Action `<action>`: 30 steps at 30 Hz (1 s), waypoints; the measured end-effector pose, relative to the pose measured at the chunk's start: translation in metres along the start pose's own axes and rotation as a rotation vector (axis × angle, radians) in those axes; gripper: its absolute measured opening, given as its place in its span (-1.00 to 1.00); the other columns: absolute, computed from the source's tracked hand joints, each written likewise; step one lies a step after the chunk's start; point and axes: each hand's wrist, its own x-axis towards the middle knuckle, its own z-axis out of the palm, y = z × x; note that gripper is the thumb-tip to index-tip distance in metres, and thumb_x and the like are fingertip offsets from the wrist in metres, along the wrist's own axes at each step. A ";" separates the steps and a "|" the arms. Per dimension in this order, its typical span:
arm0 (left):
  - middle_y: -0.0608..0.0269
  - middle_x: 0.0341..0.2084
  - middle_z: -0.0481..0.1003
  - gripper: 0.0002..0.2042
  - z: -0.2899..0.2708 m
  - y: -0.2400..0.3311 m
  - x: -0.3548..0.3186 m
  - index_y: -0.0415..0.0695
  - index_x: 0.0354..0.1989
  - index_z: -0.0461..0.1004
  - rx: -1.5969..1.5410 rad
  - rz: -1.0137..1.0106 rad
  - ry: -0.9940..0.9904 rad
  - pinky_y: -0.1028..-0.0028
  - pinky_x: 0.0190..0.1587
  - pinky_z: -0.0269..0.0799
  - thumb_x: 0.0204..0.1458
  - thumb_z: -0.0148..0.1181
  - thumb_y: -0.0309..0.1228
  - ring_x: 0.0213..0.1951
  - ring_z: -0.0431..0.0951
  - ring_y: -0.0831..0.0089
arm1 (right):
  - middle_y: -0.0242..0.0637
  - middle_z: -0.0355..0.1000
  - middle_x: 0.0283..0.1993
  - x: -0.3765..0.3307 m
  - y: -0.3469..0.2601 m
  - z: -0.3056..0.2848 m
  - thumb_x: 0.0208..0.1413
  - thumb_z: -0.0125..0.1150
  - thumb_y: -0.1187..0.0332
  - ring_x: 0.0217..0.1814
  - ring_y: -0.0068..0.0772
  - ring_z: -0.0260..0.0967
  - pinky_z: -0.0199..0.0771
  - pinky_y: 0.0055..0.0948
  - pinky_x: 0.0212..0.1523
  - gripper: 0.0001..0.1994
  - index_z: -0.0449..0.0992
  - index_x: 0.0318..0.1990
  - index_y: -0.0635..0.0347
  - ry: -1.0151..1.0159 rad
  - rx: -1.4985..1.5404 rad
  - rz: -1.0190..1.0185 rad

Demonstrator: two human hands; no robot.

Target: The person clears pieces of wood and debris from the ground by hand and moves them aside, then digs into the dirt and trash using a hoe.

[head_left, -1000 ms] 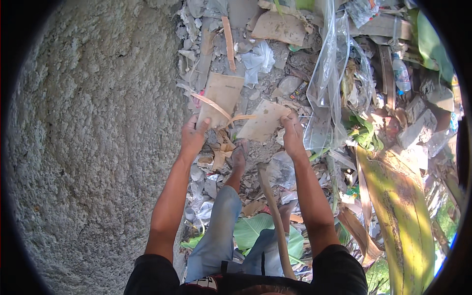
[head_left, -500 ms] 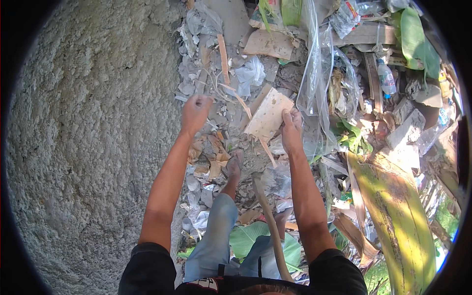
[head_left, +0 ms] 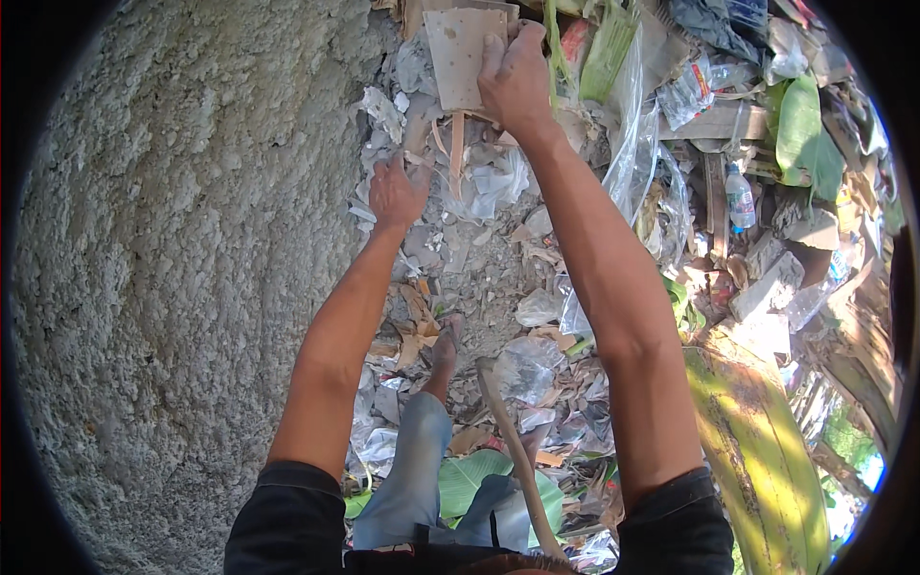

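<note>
At the far end of my reach, my right hand (head_left: 517, 81) grips a pale, spotted flat board (head_left: 458, 62) by its right edge, thumb on its face. The board is tilted above the rubbish. Nearer and to the left, my left hand (head_left: 398, 195) is down on the debris beside the rough wall, its fingers bent around something I cannot make out. A thin tan strip (head_left: 457, 144) hangs below the board, and crumpled white plastic (head_left: 498, 182) lies to the right of my left hand.
The rough grey wall (head_left: 192, 287) runs along the left. A wooden handle (head_left: 517, 450) leans between my legs. On the right are clear plastic sheeting (head_left: 632, 125), a plastic bottle (head_left: 739, 196) and a thick yellow-green plant stalk (head_left: 757, 450). Green leaves (head_left: 470, 479) lie near my feet.
My right hand has carried the board away from me and to the left. My left hand has moved slightly right and down onto the debris. The long tan strip has shifted too.
</note>
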 end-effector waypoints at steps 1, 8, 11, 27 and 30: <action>-0.09 -0.08 0.29 -0.41 0.001 -0.005 -0.006 -0.16 0.04 0.29 -0.030 -0.050 -0.033 0.18 0.01 0.28 -0.07 0.10 0.01 -0.04 0.36 -0.02 | 0.22 0.33 -0.32 0.006 0.004 0.011 0.08 -0.02 0.36 -0.26 0.22 0.35 0.33 -0.10 -0.21 -0.66 0.08 -0.12 0.43 0.035 -0.113 0.026; -0.10 -0.07 0.29 -0.37 0.009 -0.058 -0.026 -0.25 0.04 0.21 -0.167 0.114 0.007 0.19 -0.01 0.29 -0.11 0.16 -0.03 -0.05 0.35 -0.04 | 0.35 0.28 -0.25 0.019 0.037 0.047 0.08 -0.03 0.28 -0.19 0.24 0.32 0.31 -0.13 -0.12 -0.52 -0.02 -0.06 0.54 0.088 -0.164 0.104; -0.02 -0.07 0.28 -0.34 0.009 -0.065 -0.020 -0.26 0.01 0.17 -0.091 -0.012 -0.081 0.17 -0.03 0.26 -0.17 0.24 -0.05 -0.03 0.31 0.01 | 0.37 0.26 -0.22 0.012 0.045 0.055 0.09 -0.03 0.26 -0.14 0.23 0.30 0.30 -0.18 -0.10 -0.51 -0.02 -0.05 0.54 0.091 -0.101 0.207; 0.07 -0.13 0.26 -0.31 0.054 -0.055 0.020 -0.12 0.04 0.10 0.349 0.034 0.068 0.13 -0.09 0.09 -0.26 0.31 -0.18 -0.06 0.32 0.15 | 0.05 0.40 -0.19 0.002 0.028 0.047 -0.19 0.34 -0.05 -0.17 -0.27 0.41 0.41 -0.46 -0.14 -0.22 0.22 -0.09 0.59 -0.148 0.153 0.382; 0.09 -0.16 0.28 -0.42 0.055 -0.055 0.018 -0.12 0.05 0.11 0.355 0.047 0.106 0.14 -0.10 0.06 -0.19 0.18 -0.31 -0.08 0.32 0.17 | 0.05 0.39 -0.17 0.003 0.019 0.045 -0.23 0.36 -0.08 -0.17 -0.29 0.41 0.44 -0.46 -0.18 -0.18 0.22 -0.11 0.60 -0.187 0.133 0.405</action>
